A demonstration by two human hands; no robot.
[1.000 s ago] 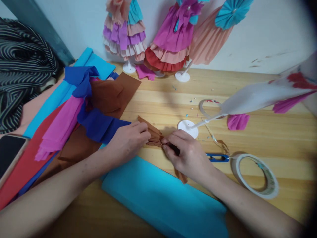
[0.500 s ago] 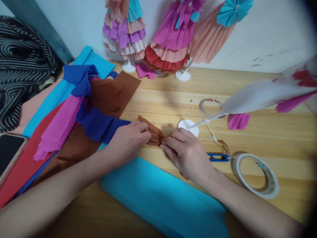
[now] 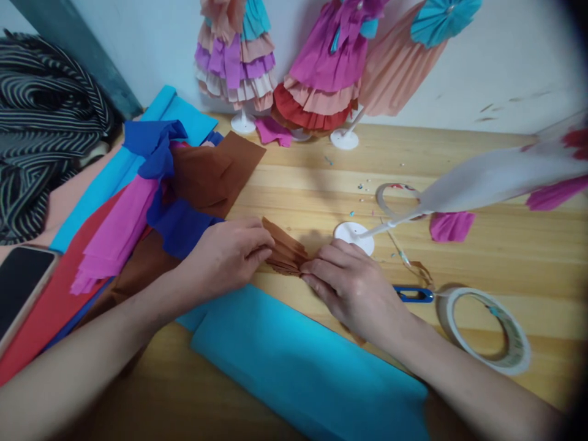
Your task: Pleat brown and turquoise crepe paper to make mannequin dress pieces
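A small strip of brown crepe paper (image 3: 285, 248), gathered into folds, lies between my hands over the wooden table. My left hand (image 3: 234, 250) pinches its left end, fingers closed. At the other end, the thumb and fingers of my right hand (image 3: 346, 275) press the pleats together. Just in front of both hands stretches a wide turquoise crepe paper sheet (image 3: 303, 361). Behind my right hand stands the round white base (image 3: 353, 237) of a tilted white doll form (image 3: 478, 180).
Coloured crepe paper, including a blue piece (image 3: 177, 226) and a pink piece (image 3: 117, 236), piles at left beside a phone (image 3: 25, 288). Right of my hand lie a blue cutter (image 3: 414, 294) and a tape roll (image 3: 484, 331). Several paper-dressed forms (image 3: 328, 67) stand along the wall.
My left hand has shifted slightly left and turned, and more of the gathered brown paper shows between the hands. The whole view has moved slightly.
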